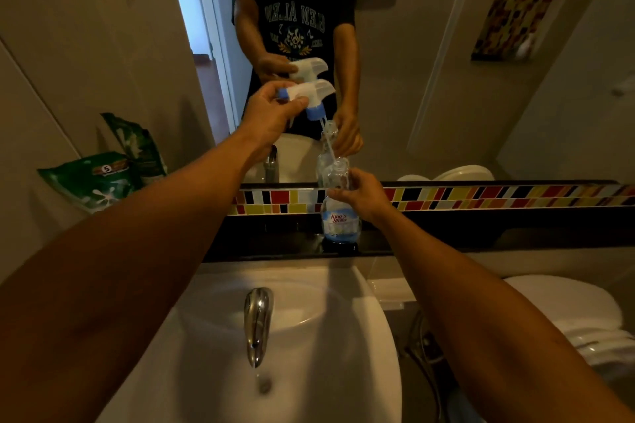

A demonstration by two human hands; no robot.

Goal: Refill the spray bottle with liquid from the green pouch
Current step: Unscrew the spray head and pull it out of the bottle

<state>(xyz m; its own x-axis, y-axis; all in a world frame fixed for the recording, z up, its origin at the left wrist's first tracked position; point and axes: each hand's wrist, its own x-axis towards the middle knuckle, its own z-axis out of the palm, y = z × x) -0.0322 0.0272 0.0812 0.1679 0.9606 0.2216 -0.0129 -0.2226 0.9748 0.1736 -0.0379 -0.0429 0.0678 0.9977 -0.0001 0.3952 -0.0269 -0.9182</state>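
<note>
Spray bottle of clear plastic with a blue-and-white label [338, 216] stands upright on the dark ledge [275, 244] behind the white basin [343, 319], just below the mirror [446, 62] and the strip of coloured tiles [481, 196]. The right hand [360, 196] is closed around its upper body, steadying it. The left hand [271, 110] pinches the white trigger head with its blue collar [309, 96], lifted clear above the neck, while the thin dip tube [328, 141] hanging from it reaches down into the bottle's mouth. So the cap is off, or nearly, and the pour has not begun.

The green refill pouch [92, 182] leans against the wall at the left, well apart from the bottle and untouched.

The bottle looks close to empty, so it will likely be light and easy to tip; its thin walls may flex if squeezed, and a grip around the shoulder below the neck seems safest. The pouch is soft and will probably slump and shift its weight, so it wants one hand near the spout and support below. The trigger head is rigid, though its tube may drip.
</note>
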